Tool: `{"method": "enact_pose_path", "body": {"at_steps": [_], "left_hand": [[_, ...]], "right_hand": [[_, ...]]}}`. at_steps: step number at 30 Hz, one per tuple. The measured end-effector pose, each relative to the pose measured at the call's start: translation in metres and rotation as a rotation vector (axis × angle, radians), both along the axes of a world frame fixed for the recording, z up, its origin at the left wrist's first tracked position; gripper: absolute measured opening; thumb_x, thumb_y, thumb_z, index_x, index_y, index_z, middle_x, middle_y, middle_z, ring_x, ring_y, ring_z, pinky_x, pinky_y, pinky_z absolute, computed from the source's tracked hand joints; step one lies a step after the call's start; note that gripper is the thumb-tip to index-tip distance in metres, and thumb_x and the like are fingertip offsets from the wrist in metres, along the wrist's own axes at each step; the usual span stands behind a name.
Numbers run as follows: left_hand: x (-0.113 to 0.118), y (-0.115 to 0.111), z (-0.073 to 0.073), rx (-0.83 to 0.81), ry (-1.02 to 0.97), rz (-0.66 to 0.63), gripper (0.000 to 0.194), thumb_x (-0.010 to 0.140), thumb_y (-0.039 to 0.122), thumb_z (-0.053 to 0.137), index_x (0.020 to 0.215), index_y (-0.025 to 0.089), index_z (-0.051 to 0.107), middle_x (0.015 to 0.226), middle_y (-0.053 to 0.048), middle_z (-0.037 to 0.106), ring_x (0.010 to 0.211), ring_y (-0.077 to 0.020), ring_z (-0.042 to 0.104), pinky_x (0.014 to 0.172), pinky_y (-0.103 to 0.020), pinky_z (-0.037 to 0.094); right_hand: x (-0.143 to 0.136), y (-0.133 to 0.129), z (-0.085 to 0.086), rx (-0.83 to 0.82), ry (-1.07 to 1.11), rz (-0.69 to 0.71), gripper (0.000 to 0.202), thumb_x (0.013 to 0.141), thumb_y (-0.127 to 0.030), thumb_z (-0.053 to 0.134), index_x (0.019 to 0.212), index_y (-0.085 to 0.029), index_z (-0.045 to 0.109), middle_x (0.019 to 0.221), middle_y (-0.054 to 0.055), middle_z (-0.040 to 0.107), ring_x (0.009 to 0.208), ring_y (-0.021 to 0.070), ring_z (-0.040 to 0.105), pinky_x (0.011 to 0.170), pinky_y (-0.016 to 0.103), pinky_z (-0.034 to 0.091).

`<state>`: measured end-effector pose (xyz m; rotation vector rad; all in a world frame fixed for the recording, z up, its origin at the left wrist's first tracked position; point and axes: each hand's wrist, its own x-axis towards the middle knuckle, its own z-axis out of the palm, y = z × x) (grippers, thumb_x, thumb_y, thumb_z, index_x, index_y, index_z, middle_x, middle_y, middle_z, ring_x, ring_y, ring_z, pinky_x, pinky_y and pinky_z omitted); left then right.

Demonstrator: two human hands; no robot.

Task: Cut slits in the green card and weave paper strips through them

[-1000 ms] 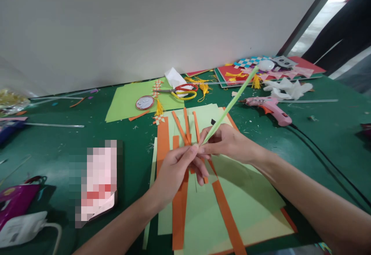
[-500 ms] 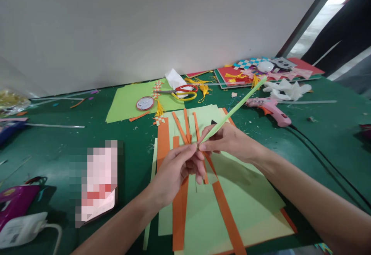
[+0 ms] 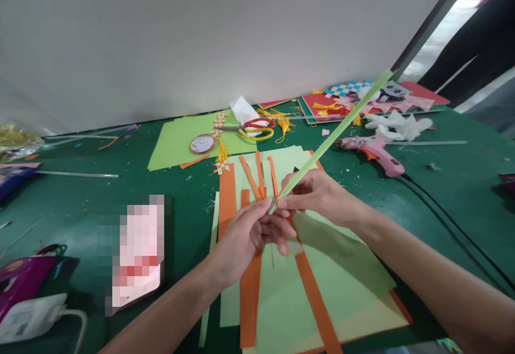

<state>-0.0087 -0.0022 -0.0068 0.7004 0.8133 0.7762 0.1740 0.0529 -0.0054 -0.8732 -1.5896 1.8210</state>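
Observation:
A long light green paper strip (image 3: 336,135) slants up and to the right from between my fingers. My right hand (image 3: 322,196) pinches it near its lower end, thumb on top. My left hand (image 3: 251,230) is closed on that same lower end with thumb and forefinger, its other fingers curled loosely below. Both hands are above a stack of pale green paper sheets (image 3: 333,289). Orange paper strips (image 3: 316,295) lie on the sheets, and several shorter ones fan out just beyond my fingers.
Yellow-and-red scissors (image 3: 257,130), a small round tin (image 3: 202,144) and a yellow tassel (image 3: 222,151) lie behind the sheets. A pink glue gun (image 3: 378,155) with a black cord is at right. At left are a phone (image 3: 139,252) and a purple glue gun (image 3: 24,279).
The green strip's far end has swung higher and farther right. Its lower end now shows between my fingertips, and my left fingers have uncurled slightly.

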Motion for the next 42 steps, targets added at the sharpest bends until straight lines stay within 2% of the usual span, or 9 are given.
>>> {"method": "enact_pose_path", "body": {"at_steps": [4, 8, 17, 22, 27, 35, 42], "left_hand": [[0.004, -0.005, 0.007, 0.274, 0.285, 0.047, 0.031, 0.096, 0.036, 0.050, 0.085, 0.012, 0.066, 0.075, -0.008, 0.070, 0.057, -0.0150, 0.062, 0.060, -0.027, 0.050], [0.005, -0.009, 0.010, 0.386, 0.413, 0.057, 0.026, 0.095, 0.029, 0.050, 0.085, 0.014, 0.068, 0.072, -0.006, 0.069, 0.054, -0.0140, 0.061, 0.059, -0.027, 0.049], [0.004, -0.011, 0.007, 0.388, 0.472, 0.081, 0.024, 0.097, 0.029, 0.049, 0.088, 0.015, 0.067, 0.066, -0.003, 0.068, 0.052, -0.0125, 0.061, 0.056, -0.024, 0.048], [0.004, -0.010, 0.006, 0.382, 0.449, 0.073, 0.027, 0.097, 0.029, 0.048, 0.087, 0.014, 0.067, 0.068, -0.004, 0.068, 0.052, -0.0120, 0.061, 0.057, -0.024, 0.049], [0.003, -0.009, 0.006, 0.394, 0.429, 0.057, 0.030, 0.099, 0.030, 0.046, 0.088, 0.013, 0.068, 0.073, -0.004, 0.070, 0.053, -0.0109, 0.062, 0.057, -0.024, 0.049], [0.002, -0.010, 0.005, 0.379, 0.436, 0.089, 0.030, 0.098, 0.030, 0.047, 0.083, 0.013, 0.066, 0.066, -0.003, 0.069, 0.050, -0.0102, 0.062, 0.055, -0.022, 0.049], [0.003, -0.007, 0.006, 0.372, 0.400, 0.054, 0.027, 0.097, 0.028, 0.048, 0.085, 0.012, 0.066, 0.072, -0.004, 0.069, 0.053, -0.0107, 0.062, 0.056, -0.023, 0.050]], "right_hand": [[0.000, 0.001, -0.001, -0.042, -0.024, 0.004, 0.024, 0.073, -0.036, 0.079, 0.070, -0.014, 0.069, 0.059, 0.000, 0.061, 0.057, 0.0114, 0.054, 0.053, 0.024, 0.039], [-0.001, 0.001, 0.000, -0.055, -0.072, -0.035, 0.025, 0.072, -0.035, 0.079, 0.064, -0.014, 0.067, 0.055, -0.001, 0.058, 0.052, 0.0097, 0.051, 0.048, 0.024, 0.033], [-0.001, 0.001, 0.002, -0.081, -0.014, -0.107, 0.022, 0.070, -0.030, 0.080, 0.065, -0.014, 0.065, 0.053, -0.002, 0.058, 0.050, 0.0086, 0.050, 0.049, 0.024, 0.033], [-0.001, 0.001, 0.001, -0.088, -0.001, -0.081, 0.023, 0.070, -0.029, 0.080, 0.063, -0.013, 0.065, 0.053, -0.002, 0.057, 0.049, 0.0082, 0.049, 0.048, 0.024, 0.033], [-0.003, 0.000, -0.001, -0.108, -0.012, -0.068, 0.020, 0.070, -0.028, 0.080, 0.066, -0.013, 0.066, 0.060, 0.001, 0.064, 0.050, 0.0079, 0.052, 0.047, 0.022, 0.033], [-0.001, 0.002, 0.005, -0.065, 0.031, -0.190, 0.024, 0.070, -0.027, 0.079, 0.059, -0.014, 0.062, 0.047, -0.003, 0.055, 0.046, 0.0073, 0.047, 0.046, 0.023, 0.029], [-0.002, -0.001, -0.004, -0.086, 0.007, -0.094, 0.020, 0.072, -0.025, 0.078, 0.065, -0.013, 0.064, 0.055, -0.001, 0.062, 0.048, 0.0067, 0.049, 0.047, 0.022, 0.032]]}}
